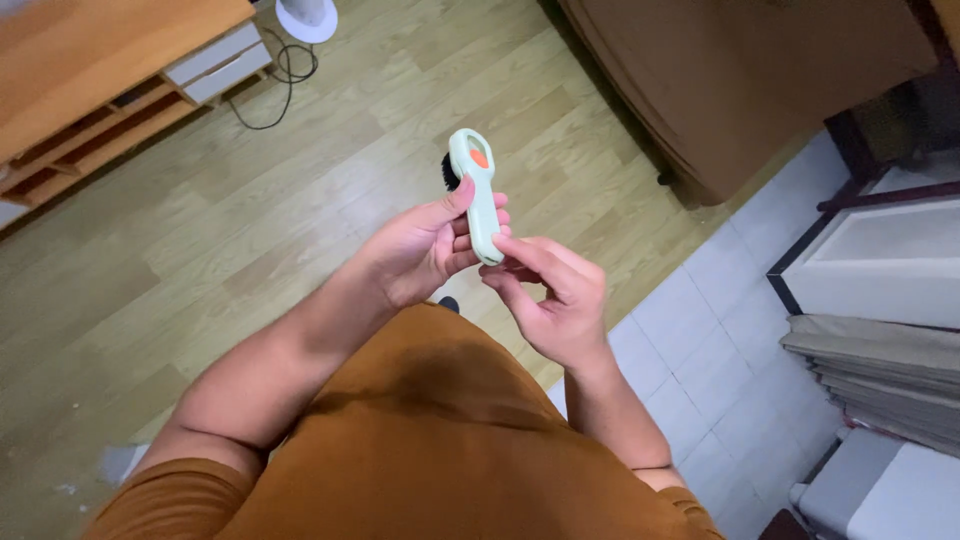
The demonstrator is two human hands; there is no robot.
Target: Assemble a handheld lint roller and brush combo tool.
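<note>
Head view looks straight down at a person in an orange shirt (420,450), standing up. Nearest to us are the two bare arms, reaching out in front of the tummy. The right hand (550,300) is curled, and its fingertips pinch the bottom end of a small pale green brush (480,200). The left hand (425,250) wraps around the middle of the handle, with the thumb pressed on the side. So both hands are closed on the brush, and it is up in the air over the floor, not resting on anything.

The brush stands almost upright. It has an orange spot near the top, and black bristles (449,172) poke out on the left, away from the person's face.

To do this well, I think the left hand should keep a firm hold while the right fingers work gently at the bottom end, so nothing slips and falls.

Farther away are the wooden floor (200,230), white tiles (700,330) on the right, a wooden shelf unit (110,90) far left and a brown bed (740,80) far right.
</note>
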